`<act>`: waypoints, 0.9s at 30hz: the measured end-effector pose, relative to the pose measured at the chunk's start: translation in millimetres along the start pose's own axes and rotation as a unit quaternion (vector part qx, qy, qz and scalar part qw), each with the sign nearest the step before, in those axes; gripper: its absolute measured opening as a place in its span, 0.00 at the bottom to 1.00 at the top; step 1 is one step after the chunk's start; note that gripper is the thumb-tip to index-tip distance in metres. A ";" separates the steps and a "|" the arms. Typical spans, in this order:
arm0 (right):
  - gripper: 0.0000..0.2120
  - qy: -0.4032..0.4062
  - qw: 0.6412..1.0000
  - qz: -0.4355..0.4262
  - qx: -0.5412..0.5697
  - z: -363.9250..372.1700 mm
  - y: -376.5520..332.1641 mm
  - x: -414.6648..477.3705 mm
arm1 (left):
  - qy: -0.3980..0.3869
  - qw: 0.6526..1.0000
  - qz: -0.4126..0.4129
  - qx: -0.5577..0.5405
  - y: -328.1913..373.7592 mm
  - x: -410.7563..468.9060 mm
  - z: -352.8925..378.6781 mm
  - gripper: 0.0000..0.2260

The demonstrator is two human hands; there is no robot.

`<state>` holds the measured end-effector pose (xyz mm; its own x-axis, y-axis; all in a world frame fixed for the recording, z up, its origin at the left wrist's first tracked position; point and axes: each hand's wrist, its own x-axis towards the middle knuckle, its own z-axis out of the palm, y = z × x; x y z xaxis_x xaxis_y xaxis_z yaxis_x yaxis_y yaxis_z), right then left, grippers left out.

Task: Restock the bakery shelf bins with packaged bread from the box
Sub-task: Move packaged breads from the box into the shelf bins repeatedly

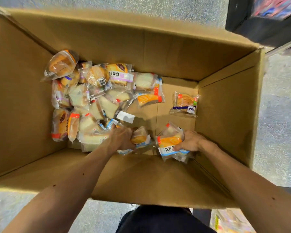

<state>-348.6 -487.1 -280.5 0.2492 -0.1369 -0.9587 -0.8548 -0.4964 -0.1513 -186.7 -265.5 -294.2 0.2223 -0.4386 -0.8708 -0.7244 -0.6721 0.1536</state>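
Head view: an open cardboard box [107,42] fills most of the frame, seen from straight above, its long axis running left to right.

A pile of packaged breads [91,98] covers the left half of its bottom. The packets point every way and overlap, so many are half hidden. A round bun packet [61,64] leans against the upper left corner. An orange-striped packet [149,98] at the pile's right edge lies with its long axis left to right. A lone pastry packet [185,104] lies flat right of centre, apart from the pile, its purple band along its lower edge.

The left hand [121,138], low in the centre, has its fingers curled round a blue-trimmed packet [140,137] that juts to the right. Part of that wrapper is hidden under the hand.

The right hand [191,142], just to the right, clutches an orange-and-blue packet [170,143] whose long axis runs roughly top to bottom. The thumb presses on its label and the fingers are hidden behind it. There seem to be more wrappers beneath it, but how many is unclear.

Speckled grey floor [279,115] surrounds the box. A dark fixture [262,19], blurred and cut off, sits in the upper right, and dark clothing [158,219] is at the bottom edge.
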 end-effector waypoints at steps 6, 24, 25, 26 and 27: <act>0.20 0.061 0.988 -0.063 0.124 1.3 -28.2 -69.4 | 0.029 0.905 -0.011 -0.425 -34.9 -99.8 -58.1 0.12; 0.19 0.209 0.671 -0.303 0.644 161.2 -106.5 -362.6 | 0.027 0.775 0.326 -0.540 -20.7 -332.0 -82.6 0.22; 0.18 0.222 0.651 -0.310 0.656 168.0 -98.3 -377.8 | 0.038 0.776 0.343 -0.528 -6.3 -345.5 -84.5 0.24; 0.17 0.235 0.635 -0.309 0.668 174.7 -90.1 -393.2 | 0.052 0.778 0.359 -0.513 8.4 -358.1 -86.2 0.24; 0.16 0.252 0.617 -0.307 0.680 182.6 -80.2 -407.8 | 0.064 0.780 0.377 -0.495 25.2 -371.1 -87.3 0.23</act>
<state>-464.8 -234.9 78.7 0.5333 -0.6994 -0.4759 -0.0355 0.5435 -0.8386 -230.4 -171.7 73.7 0.0865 -0.9450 -0.3153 0.1651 -0.2985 0.9400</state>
